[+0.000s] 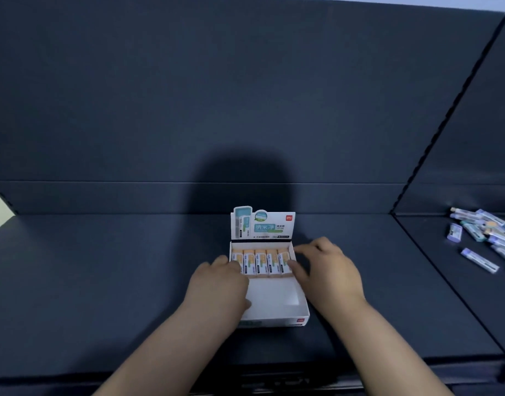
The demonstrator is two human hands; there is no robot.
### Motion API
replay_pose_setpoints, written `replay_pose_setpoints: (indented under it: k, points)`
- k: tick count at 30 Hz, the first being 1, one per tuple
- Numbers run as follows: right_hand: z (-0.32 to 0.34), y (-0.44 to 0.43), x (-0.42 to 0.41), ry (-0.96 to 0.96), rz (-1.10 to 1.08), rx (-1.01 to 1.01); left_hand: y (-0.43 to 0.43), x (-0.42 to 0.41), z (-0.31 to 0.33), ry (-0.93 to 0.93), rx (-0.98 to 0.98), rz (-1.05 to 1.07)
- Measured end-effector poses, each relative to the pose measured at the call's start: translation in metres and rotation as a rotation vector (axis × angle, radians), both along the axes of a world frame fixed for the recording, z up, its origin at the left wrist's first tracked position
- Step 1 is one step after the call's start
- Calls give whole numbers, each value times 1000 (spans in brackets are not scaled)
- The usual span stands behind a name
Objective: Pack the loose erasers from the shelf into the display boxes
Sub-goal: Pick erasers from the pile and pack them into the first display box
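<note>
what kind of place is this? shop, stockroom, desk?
Most likely a stationery shop's shelving, or a mock-up of one. Cues: a dark blue shelf with an upright back panel, a printed display box holding a row of orange erasers, and loose erasers piled on the next bay to the right.

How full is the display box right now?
Partly full: one row of five orange erasers fills the far end of the display box; the near half shows bare white floor.
</note>
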State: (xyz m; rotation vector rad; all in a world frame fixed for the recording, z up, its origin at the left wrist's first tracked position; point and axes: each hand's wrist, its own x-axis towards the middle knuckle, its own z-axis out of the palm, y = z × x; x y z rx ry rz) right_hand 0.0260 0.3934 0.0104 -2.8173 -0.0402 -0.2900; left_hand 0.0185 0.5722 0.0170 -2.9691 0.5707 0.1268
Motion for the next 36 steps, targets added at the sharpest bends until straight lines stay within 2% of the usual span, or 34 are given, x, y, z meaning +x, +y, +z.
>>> replay_pose_setpoints:
  k: [9, 17, 26, 32, 36]
  points:
    - [1, -34, -18, 86, 65, 80, -47, -11, 18, -159, -124, -90]
    - [8, -129, -40, 95, 101, 62, -141, -26, 14, -184, -198, -149]
    - [8, -285, -86, 184, 28, 109, -293, -57, 4, -126, -225, -232]
    - [-5, -363, -120, 257, -31, 148, -375, -81, -14, -130, -310, -325]
    - [-11, -385, -137, 247, -81, 212, -399, -94, -13, 11, -341, -282]
